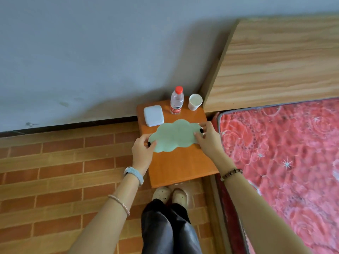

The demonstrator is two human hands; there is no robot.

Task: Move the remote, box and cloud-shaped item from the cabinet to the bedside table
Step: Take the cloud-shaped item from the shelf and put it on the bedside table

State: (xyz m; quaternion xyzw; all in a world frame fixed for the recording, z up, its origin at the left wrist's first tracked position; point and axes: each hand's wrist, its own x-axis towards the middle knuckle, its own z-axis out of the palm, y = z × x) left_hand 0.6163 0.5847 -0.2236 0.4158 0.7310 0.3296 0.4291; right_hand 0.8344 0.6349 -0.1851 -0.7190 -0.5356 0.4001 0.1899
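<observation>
Toppling of the bottle is risked if the cloud-shaped item, pinched at either end by the left hand and the right hand just in front of that bottle, is pushed back across the desk.

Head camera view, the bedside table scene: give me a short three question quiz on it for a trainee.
1. Multiple choice: what do the left hand and the right hand hold between them? A. a remote B. the cloud-shaped item C. a pillow
2. True or false: the paper cup stands between the white box and the water bottle on the bedside table.
3. Short answer: what colour is the water bottle's cap?
Key: 1. B. 2. False; the water bottle stands between the white box and the paper cup. 3. Red.
</observation>
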